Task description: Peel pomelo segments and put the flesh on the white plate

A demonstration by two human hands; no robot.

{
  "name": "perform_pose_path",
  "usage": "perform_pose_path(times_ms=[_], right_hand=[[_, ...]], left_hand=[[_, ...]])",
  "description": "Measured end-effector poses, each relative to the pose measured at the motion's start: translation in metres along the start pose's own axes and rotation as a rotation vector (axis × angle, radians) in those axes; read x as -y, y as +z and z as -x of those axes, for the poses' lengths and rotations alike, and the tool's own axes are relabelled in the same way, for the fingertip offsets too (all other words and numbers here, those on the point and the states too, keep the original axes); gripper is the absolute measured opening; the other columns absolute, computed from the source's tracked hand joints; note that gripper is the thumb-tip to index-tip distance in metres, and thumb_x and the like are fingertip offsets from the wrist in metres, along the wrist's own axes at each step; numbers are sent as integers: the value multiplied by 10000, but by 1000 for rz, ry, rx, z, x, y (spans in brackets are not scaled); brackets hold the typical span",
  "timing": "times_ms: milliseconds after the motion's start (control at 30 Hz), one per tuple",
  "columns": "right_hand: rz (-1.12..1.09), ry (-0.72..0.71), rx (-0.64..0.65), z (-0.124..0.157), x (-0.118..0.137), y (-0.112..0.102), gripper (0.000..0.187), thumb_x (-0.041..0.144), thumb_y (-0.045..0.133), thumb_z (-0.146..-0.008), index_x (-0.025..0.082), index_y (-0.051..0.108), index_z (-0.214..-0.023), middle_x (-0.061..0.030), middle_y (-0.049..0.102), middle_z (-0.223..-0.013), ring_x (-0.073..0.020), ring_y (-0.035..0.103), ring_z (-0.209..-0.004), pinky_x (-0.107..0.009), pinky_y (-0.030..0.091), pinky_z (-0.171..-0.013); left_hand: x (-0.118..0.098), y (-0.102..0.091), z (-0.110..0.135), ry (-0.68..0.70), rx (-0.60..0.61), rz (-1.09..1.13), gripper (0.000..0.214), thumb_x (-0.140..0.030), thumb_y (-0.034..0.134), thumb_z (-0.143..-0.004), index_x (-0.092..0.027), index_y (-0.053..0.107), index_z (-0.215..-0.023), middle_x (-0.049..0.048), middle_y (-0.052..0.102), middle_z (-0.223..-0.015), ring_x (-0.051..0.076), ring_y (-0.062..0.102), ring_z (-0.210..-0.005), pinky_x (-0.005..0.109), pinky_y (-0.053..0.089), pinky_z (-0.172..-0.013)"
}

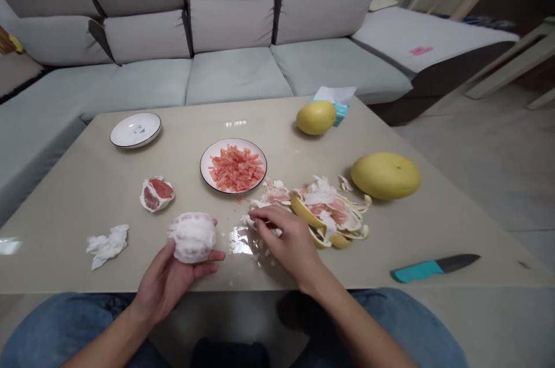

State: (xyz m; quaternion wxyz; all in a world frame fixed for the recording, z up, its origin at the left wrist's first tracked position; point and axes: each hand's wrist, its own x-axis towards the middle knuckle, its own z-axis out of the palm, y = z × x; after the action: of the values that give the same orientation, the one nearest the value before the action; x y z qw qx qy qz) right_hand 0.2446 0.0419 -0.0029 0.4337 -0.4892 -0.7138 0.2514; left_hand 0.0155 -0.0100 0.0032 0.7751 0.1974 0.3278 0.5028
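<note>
A peeled pomelo [193, 235] covered in white pith rests in my left hand [165, 282], its fingers curled round the underside. My right hand [291, 244] is over the table beside the peel pile, thumb and fingertips pinched together; whatever they hold, if anything, is too small to make out. Yellow rind and white membrane scraps [329, 209] lie heaped just beyond that hand. Farther back, a white plate [206, 176] with a dark rim bears red pomelo pulp [236, 167]. An opened pomelo piece [156, 193] with red flesh lies left of the plate.
Two whole yellow pomelos, one by a tissue pack [341, 112], stand on the right of the table [182, 125]. A knife [433, 268] with a teal handle lies near the front right edge. Another plate [135, 130] and a crumpled tissue [108, 245] are on the left.
</note>
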Motion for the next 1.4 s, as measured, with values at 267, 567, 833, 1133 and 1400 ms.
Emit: perform_pose_path(times_ms=[267,567,833,1133,1400], right_hand=[[662,-9,139,-3,-19,-15,169,162,532,-876,196,697,-893,-81,700,-831,-212,627,-690,-272,361,-526],[57,-21,188,7,5,8,195,121,509,-886,207,660,-976,-52,695,-898,-176,640,-815,-279,487,-716],[-196,72,99,27,28,34,164,227,675,-808,202,653,-969,-38,666,-854,-117,578,-597,-228,488,-534],[-105,-113,38,28,24,28,157,195,645,-809,206,648,-965,-60,691,-858,-140,614,-632,-254,530,-576],[130,-281,-102,35,26,37,204,83,512,-808,220,640,-890,-63,725,-790,-182,690,-744,-280,565,-678]], left_hand=[[-8,-4,-4,79,-53,-55,463,-276,465,-944,-225,409,-1401,163,579,-1330,239,692,-793,358,556,-712],[-2,-13,-8,21,-66,4,524,-346,608,-880,-167,459,-1349,154,656,-1217,348,606,-1151,491,417,-1052],[13,-9,-12,100,-60,-128,622,-277,776,-738,-300,471,-1280,89,604,-1304,284,545,-1220,397,429,-1021],[9,-19,-17,340,-52,-549,476,-68,849,-543,-213,589,-915,42,655,-1031,225,621,-1000,291,499,-815],[16,-17,-13,466,30,-623,459,12,796,-596,-253,604,-918,33,643,-1030,196,613,-989,273,505,-786]])
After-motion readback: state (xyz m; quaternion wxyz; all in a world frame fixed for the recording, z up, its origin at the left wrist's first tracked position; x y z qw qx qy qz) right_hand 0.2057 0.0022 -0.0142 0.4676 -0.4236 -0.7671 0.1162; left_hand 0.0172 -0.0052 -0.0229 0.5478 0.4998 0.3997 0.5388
